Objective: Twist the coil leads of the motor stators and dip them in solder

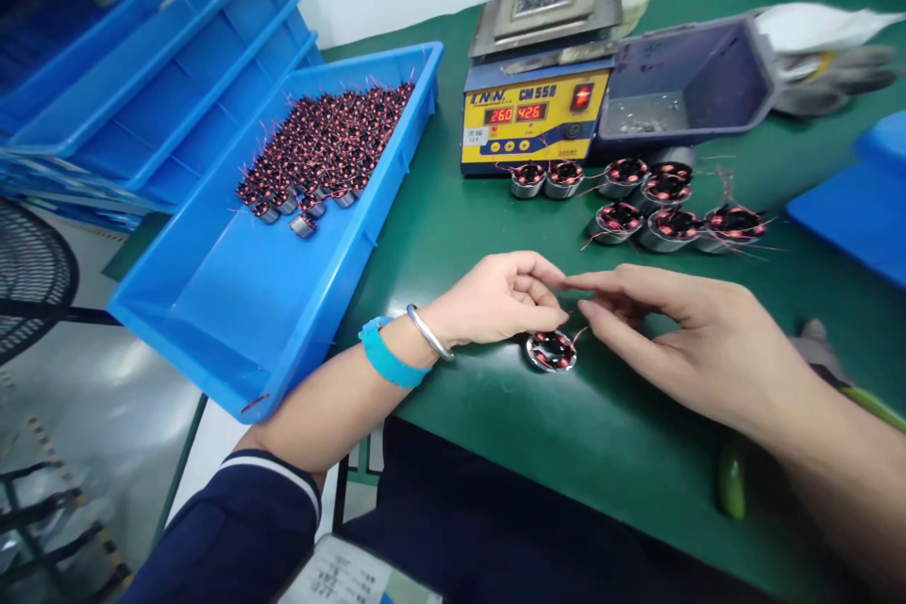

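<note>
On the green bench, a small ring-shaped motor stator [551, 352] with copper windings and a black core lies just below my fingertips. My left hand [506, 297] has curled fingers, with thumb and forefinger pinched on a thin copper wire above the stator. My right hand [679, 340] reaches in from the right, and its thumb and forefinger close around a copper wire [581, 332] rising from the stator's right side. The two forefinger tips meet. Exactly where the wire passes between the fingers is partly hidden.
A blue tray [233, 274] full of stators sits to the left. Behind are a yellow CM 558 heating unit [534, 118], probably a solder pot, and a purple-grey bin [694, 80]. Several stators [672, 225] stand before them. Green-handled pliers [732, 481] lie partly under my right arm.
</note>
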Tool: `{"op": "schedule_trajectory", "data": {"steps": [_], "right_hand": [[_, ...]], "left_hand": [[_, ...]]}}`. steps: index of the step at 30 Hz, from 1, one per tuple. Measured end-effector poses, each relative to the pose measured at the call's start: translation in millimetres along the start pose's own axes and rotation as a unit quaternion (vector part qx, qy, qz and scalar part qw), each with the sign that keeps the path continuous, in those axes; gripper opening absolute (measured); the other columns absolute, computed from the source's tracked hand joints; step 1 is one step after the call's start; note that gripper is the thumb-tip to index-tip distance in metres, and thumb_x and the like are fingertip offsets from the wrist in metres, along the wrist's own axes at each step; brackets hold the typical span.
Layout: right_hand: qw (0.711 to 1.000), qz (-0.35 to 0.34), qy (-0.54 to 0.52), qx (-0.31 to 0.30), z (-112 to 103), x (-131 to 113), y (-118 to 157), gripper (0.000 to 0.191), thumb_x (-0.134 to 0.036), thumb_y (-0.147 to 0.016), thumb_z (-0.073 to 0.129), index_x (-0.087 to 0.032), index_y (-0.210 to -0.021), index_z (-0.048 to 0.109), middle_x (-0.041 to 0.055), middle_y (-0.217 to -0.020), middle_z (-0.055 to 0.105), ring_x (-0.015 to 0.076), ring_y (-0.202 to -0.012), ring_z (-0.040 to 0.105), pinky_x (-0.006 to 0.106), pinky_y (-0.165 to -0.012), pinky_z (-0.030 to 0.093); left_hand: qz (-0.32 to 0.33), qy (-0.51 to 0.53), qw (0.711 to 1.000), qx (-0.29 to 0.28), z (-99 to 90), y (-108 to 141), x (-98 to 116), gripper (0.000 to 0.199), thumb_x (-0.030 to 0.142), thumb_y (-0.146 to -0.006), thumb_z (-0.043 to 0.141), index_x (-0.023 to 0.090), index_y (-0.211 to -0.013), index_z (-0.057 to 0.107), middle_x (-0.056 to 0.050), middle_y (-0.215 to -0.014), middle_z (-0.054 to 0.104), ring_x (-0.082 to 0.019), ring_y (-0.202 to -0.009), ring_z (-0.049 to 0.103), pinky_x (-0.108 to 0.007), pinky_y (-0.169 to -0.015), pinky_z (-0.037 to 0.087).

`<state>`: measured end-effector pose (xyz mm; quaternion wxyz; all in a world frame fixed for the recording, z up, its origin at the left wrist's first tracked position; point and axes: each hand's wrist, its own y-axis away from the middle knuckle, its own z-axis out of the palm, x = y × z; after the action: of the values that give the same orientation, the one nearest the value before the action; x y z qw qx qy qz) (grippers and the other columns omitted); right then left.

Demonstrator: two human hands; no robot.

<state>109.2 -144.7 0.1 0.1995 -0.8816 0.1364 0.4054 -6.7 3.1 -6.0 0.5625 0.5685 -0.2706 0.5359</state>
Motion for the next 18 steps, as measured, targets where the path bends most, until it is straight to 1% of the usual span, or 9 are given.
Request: {"op": "schedule_trajectory", "data": {"steps": [2, 3, 4, 7, 9, 10, 12, 15, 18], "right_hand": [[0.999, 0.032, -0.015, -0.011, -4, 3, -1, 0.021, -0.038, -0.084, 0.059, -0.022, -0.085, 0.071, 0.0035, -0.068, 0.069, 0.0143, -0.055, 0.06, 0.026, -0.055, 0.049], [0.998, 0.055, -0.029, -0.018, -6, 5, 0, 0.025, -0.043, -0.084, 0.06, -0.02, -0.087, 0.071, 0.0042, -0.069, 0.07, 0.0145, -0.056, 0.061, 0.025, -0.054, 0.05], [0.995, 0.078, -0.047, -0.027, -8, 7, 0, 0.032, -0.049, -0.084, 0.06, -0.019, -0.09, 0.071, 0.0052, -0.07, 0.07, 0.0148, -0.056, 0.062, 0.025, -0.054, 0.05], [0.987, 0.127, -0.094, -0.038, -12, 15, 4, 0.051, -0.064, -0.082, 0.062, -0.017, -0.101, 0.07, 0.0085, -0.075, 0.073, 0.0156, -0.056, 0.065, 0.025, -0.055, 0.054], [0.985, 0.135, -0.101, -0.028, -14, 19, 7, 0.054, -0.066, -0.08, 0.065, -0.018, -0.105, 0.071, 0.0096, -0.08, 0.075, 0.016, -0.058, 0.066, 0.024, -0.054, 0.054], [0.986, 0.13, -0.1, -0.021, -14, 19, 8, 0.051, -0.064, -0.08, 0.066, -0.019, -0.105, 0.071, 0.0091, -0.081, 0.075, 0.016, -0.059, 0.067, 0.024, -0.054, 0.054], [0.99, 0.104, -0.097, -0.009, -12, 17, 9, 0.04, -0.056, -0.082, 0.067, -0.021, -0.101, 0.072, 0.0076, -0.083, 0.075, 0.0157, -0.063, 0.067, 0.024, -0.056, 0.055], [0.995, 0.051, -0.086, 0.003, -7, 12, 9, 0.02, -0.041, -0.086, 0.065, -0.023, -0.092, 0.072, 0.0061, -0.088, 0.074, 0.0156, -0.069, 0.068, 0.024, -0.062, 0.056], [0.997, 0.019, -0.077, 0.013, -3, 9, 9, 0.016, -0.036, -0.087, 0.062, -0.023, -0.088, 0.072, 0.0048, -0.087, 0.073, 0.0167, -0.073, 0.068, 0.026, -0.063, 0.055]], "left_hand": [[-0.001, 0.009, 1.0, 0.014, 1.2, 0, 0, 0.038, 0.003, -0.066, 0.074, 0.012, -0.1, 0.059, 0.007, -0.061, 0.061, -0.004, -0.055, 0.054, -0.017, -0.058, 0.041], [-0.007, 0.006, 1.0, 0.013, 1.9, 1, 0, 0.039, 0.003, -0.066, 0.073, 0.011, -0.101, 0.059, 0.007, -0.06, 0.06, -0.003, -0.053, 0.053, -0.017, -0.057, 0.039], [-0.018, -0.001, 1.0, 0.008, 2.6, 1, 2, 0.033, 0.003, -0.068, 0.071, 0.011, -0.098, 0.06, 0.007, -0.059, 0.059, -0.003, -0.051, 0.051, -0.017, -0.055, 0.039], [-0.043, -0.03, 0.999, -0.002, 4.5, 0, 6, 0.008, 0.007, -0.074, 0.068, 0.009, -0.078, 0.062, 0.006, -0.055, 0.057, -0.002, -0.048, 0.047, -0.018, -0.053, 0.037], [-0.046, -0.039, 0.998, 0.002, 5.7, -1, 8, 0.01, 0.013, -0.074, 0.072, 0.009, -0.073, 0.063, 0.006, -0.053, 0.056, -0.002, -0.047, 0.045, -0.018, -0.051, 0.036], [-0.047, -0.041, 0.998, 0.006, 6.2, -1, 9, 0.013, 0.016, -0.073, 0.074, 0.01, -0.073, 0.063, 0.006, -0.053, 0.055, -0.003, -0.047, 0.045, -0.018, -0.051, 0.035], [-0.048, -0.042, 0.998, 0.012, 7.3, 0, 10, 0.018, 0.02, -0.071, 0.079, 0.01, -0.072, 0.064, 0.005, -0.053, 0.056, -0.003, -0.049, 0.046, -0.019, -0.052, 0.036], [-0.039, -0.043, 0.998, 0.017, 9.1, 2, 12, 0.022, 0.023, -0.068, 0.082, 0.01, -0.069, 0.064, 0.004, -0.056, 0.057, -0.006, -0.057, 0.052, -0.019, -0.059, 0.041], [-0.037, -0.043, 0.998, 0.016, 10.7, 3, 14, 0.026, 0.026, -0.065, 0.086, 0.01, -0.067, 0.065, 0.004, -0.058, 0.058, -0.007, -0.062, 0.054, -0.021, -0.065, 0.044]]}}
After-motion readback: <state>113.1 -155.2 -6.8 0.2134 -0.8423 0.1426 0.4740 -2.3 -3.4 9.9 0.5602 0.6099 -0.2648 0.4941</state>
